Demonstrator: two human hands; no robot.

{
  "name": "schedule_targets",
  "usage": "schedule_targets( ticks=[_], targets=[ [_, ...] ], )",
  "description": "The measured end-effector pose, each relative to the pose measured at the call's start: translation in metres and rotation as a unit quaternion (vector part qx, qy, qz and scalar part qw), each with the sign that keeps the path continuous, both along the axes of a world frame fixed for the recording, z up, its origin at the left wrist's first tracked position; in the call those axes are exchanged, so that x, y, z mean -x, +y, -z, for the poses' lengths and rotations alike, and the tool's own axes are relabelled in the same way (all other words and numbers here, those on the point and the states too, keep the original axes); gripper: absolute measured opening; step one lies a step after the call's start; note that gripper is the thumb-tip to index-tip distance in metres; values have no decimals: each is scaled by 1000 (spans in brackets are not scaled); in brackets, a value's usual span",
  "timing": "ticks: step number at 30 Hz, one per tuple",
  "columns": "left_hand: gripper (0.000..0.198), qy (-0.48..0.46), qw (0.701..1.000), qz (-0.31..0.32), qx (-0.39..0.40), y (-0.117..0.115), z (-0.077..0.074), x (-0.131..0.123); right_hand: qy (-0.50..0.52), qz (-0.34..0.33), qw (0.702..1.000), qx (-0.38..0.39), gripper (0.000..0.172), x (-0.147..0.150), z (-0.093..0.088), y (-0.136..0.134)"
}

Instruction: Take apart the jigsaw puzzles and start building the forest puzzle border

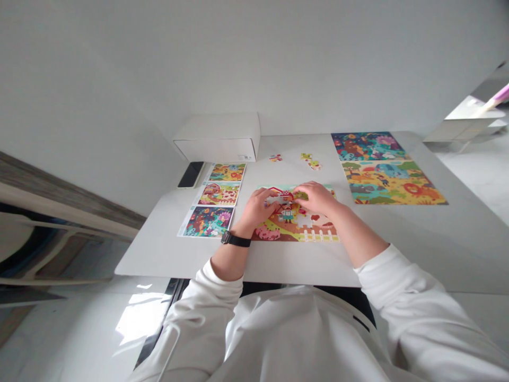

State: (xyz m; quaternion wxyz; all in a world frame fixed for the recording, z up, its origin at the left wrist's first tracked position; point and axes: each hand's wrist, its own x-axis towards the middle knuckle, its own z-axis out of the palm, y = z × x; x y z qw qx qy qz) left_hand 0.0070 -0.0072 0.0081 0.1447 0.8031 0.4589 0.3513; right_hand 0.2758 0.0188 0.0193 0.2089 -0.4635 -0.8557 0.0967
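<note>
A farm jigsaw puzzle [274, 232] lies on the table in front of me, partly put together. It shows a red barn, a farmer figure, a pink pig and a white fence, with grey gaps among the pieces. My left hand [257, 209], with a black watch on the wrist, rests on its left side, thumb and forefinger apart. On the upper right part, my right hand [317, 198] has its thumb and forefinger bent around a greenish puzzle piece [301, 196]. The fingers partly cover the pieces beneath them.
Loose pieces [275, 158] and a joined cluster [313, 164] lie beyond the puzzle. A picture sheet [218, 193] and a phone [191, 175] are at left, before a white box [218, 139]. Two finished puzzles [392, 183] lie at right. A wall stands behind.
</note>
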Motion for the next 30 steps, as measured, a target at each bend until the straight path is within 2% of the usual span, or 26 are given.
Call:
schedule_targets(
  ticks=[12, 18, 22, 26, 30],
  targets=[
    [28, 26, 997, 56, 35, 0, -3, -3, -7, -15, 1000, -1, 29, 7, 12, 1],
    [36, 50, 991, 119, 26, -3, -6, -8, -3, -18, 1000, 3, 32, 7, 11, 2],
    [37, 60, 988, 142, 24, -5, -6, -10, 1, 20, 1000, 7, 35, 2, 6, 0],
    [36, 82, 986, 148, 15, -5, 0, -12, -13, 72, 997, 20, 43, -2, 2, -2],
    [36, 104, 983, 149, 16, -4, 5, -13, -24, 83, 996, 39, 44, -2, 2, -3]
  ],
)
